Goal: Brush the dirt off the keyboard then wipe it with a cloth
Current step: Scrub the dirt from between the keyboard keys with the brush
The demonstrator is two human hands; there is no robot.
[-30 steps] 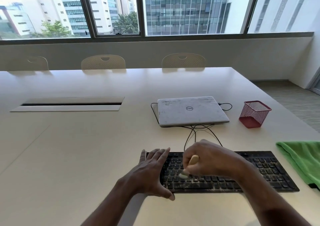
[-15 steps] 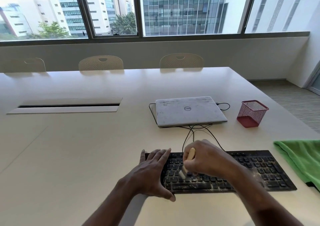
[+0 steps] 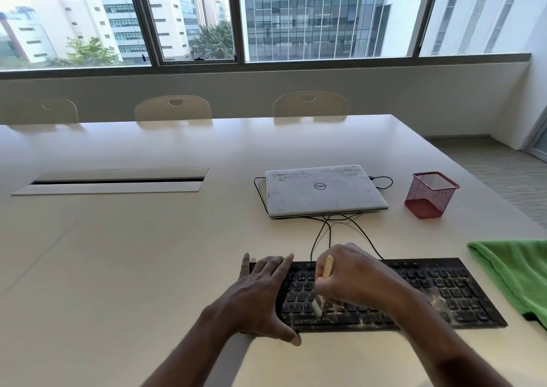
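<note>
Status: brushing stage in hand, wiping not begun.

The black keyboard (image 3: 429, 292) lies flat on the table (image 3: 148, 268) directly in front of me, its cable running back under the closed laptop (image 3: 322, 189).

My left hand (image 3: 260, 295) lies across the keyboard's left end with fingers straight and spread and the thumb at the near edge. It grasps nothing and appears to be bracing the board.

My right hand (image 3: 355, 277) is curled round the handle of a small brush (image 3: 328, 266), held steeply, with the pale bristle end down on the keys of the left-centre block.

Pale dust (image 3: 435, 300) shows along the bottom row, the front edge and the right-hand key block. In my judgement, only part of the board has been covered and the right half is outstanding.

The green cloth (image 3: 515, 274) lies on the table just beside the keyboard's right end, untouched by either hand. A red mesh pen holder (image 3: 430, 195) stands beside the laptop.
</note>
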